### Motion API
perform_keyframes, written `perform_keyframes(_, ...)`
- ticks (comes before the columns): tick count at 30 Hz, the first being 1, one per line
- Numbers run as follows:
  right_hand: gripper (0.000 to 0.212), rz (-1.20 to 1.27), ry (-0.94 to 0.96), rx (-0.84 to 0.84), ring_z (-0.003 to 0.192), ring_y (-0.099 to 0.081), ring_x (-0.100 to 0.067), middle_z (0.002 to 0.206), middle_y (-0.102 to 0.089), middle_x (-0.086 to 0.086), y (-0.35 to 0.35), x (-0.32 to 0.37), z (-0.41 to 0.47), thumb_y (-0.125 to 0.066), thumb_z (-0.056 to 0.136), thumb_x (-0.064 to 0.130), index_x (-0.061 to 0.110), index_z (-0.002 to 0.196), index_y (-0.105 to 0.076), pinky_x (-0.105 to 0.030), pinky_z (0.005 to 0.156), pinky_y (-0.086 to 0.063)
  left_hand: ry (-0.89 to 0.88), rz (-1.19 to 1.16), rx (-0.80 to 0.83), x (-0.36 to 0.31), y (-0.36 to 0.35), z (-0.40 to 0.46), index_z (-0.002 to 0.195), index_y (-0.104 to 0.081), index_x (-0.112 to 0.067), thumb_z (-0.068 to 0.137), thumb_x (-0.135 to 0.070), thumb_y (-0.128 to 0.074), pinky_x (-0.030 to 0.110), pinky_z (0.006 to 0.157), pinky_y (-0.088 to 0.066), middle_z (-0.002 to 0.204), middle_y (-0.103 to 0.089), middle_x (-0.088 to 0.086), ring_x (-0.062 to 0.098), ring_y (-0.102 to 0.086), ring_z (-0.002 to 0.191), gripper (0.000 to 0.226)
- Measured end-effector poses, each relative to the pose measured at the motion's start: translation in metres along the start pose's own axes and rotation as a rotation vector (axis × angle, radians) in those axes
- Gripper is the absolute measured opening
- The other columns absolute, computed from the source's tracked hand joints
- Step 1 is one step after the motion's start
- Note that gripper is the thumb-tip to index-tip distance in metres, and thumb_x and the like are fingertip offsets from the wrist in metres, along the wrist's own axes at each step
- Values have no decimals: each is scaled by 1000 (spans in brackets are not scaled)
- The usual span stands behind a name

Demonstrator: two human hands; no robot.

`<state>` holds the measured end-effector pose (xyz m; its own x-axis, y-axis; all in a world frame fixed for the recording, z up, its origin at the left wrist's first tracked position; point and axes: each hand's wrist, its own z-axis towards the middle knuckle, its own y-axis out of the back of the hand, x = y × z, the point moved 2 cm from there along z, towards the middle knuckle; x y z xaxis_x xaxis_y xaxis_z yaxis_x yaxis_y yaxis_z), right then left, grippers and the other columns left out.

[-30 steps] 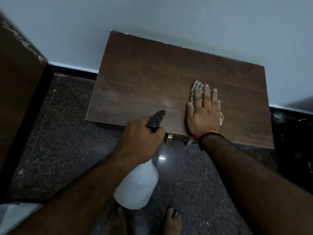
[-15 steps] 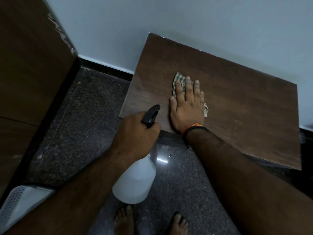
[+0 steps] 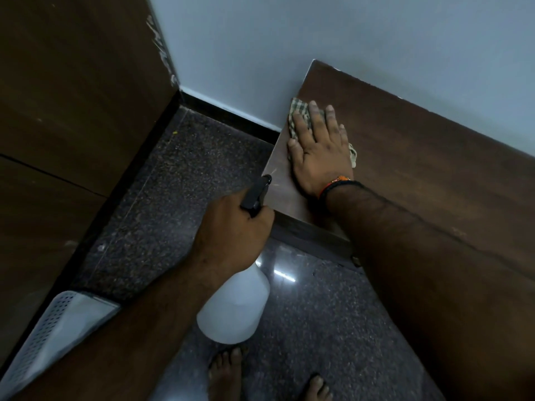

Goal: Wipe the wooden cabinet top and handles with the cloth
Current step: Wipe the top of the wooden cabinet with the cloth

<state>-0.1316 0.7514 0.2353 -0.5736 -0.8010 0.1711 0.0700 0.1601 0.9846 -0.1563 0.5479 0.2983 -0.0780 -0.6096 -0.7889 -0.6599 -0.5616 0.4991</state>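
The dark wooden cabinet top (image 3: pixel 419 157) runs from the centre to the right against the wall. My right hand (image 3: pixel 320 149) lies flat with straight fingers on a checked cloth (image 3: pixel 298 112), pressing it onto the top at its left edge. Most of the cloth is hidden under the hand. My left hand (image 3: pixel 231 233) grips the black trigger head of a white spray bottle (image 3: pixel 236 308), held just in front of the cabinet's front left corner. The handles are hidden.
A tall brown wooden panel (image 3: pixel 72 111) stands on the left. The floor (image 3: pixel 179 183) is dark speckled stone. A white perforated object (image 3: pixel 55 328) sits at the lower left. My bare feet (image 3: pixel 228 371) stand below the bottle.
My right hand has slid the cloth leftward across the top, from the middle to the left edge. The view has turned left. The left hand still holds the bottle.
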Motion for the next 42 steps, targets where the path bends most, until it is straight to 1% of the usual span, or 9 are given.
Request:
perform_keyframes(5, 51, 8, 106, 14, 153, -3, -27, 165, -11, 1, 1, -1, 1, -29, 104, 39, 31, 154, -21, -49, 123, -8, -2, -30, -35, 5, 5, -1, 73, -63, 3, 93, -15, -60, 53, 64, -56, 72, -67, 25, 42, -66, 68, 27)
perform_keyframes(12, 52, -1, 281, 23, 152, -10, -26, 164, -18, 2, 0, 8, -25, -24, 103, 43, 32, 154, -23, -49, 123, -13, 15, -17, -69, 12, 1, -13, 70, -58, 5, 92, -14, -61, 51, 63, -54, 67, -63, 25, 40, -65, 65, 29)
perform_keyframes(17, 52, -34, 419, 31, 152, -13, -28, 163, -21, -1, -4, 20, -51, -24, 103, 43, 28, 153, -27, -50, 122, -18, 24, 3, -93, 13, -2, -24, 61, -52, -10, 92, -13, -62, 29, 53, -47, 56, -54, 8, 27, -58, 55, 33)
perform_keyframes(21, 49, -11, 542, 20, 151, -17, -29, 162, -26, -2, -8, 22, -68, -32, 103, 40, 28, 151, -33, -50, 121, -20, 14, -22, -94, 13, -6, -30, 70, -60, -2, 91, -15, -61, 53, 59, -57, 63, -64, 21, 38, -66, 60, 25)
perform_keyframes(24, 48, -4, 593, 26, 150, -19, -28, 161, -27, -1, -9, 18, -72, -35, 104, 41, 28, 150, -36, -50, 120, -22, -8, -6, -99, 10, -12, -36, 70, -60, -2, 91, -15, -61, 54, 61, -56, 63, -64, 21, 39, -66, 61, 24)
perform_keyframes(30, 46, -15, 598, 4, 150, -21, -29, 161, -28, -2, -10, 2, -85, -38, 104, 41, 28, 149, -38, -50, 119, -24, -3, 24, -76, 4, -30, -48, 71, -63, 1, 91, -17, -61, 52, 63, -57, 65, -67, 24, 38, -67, 62, 27)
perform_keyframes(34, 47, -25, 558, 12, 150, -18, -28, 162, -25, -2, -7, -22, -101, -38, 105, 41, 28, 149, -36, -50, 120, -24, -8, 55, -74, -4, -46, -55, 58, -53, -11, 92, -17, -63, 29, 49, -46, 53, -56, 10, 30, -59, 54, 36)
perform_keyframes(38, 47, -32, 517, 9, 151, -18, -29, 162, -25, -2, -1, -50, -118, -39, 104, 40, 28, 150, -35, -49, 120, -23, -37, 55, -47, -16, -67, -60, 54, -46, -21, 90, -14, -64, 39, 51, -49, 50, -51, 0, 32, -62, 54, 41)
perform_keyframes(42, 48, -28, 466, 17, 151, -18, -28, 162, -25, -2, 4, -77, -136, -37, 105, 42, 27, 150, -35, -49, 120, -23, -60, 60, -5, -32, -93, -65, 59, -52, -21, 91, -16, -63, 21, 48, -43, 53, -52, 0, 20, -56, 52, 34)
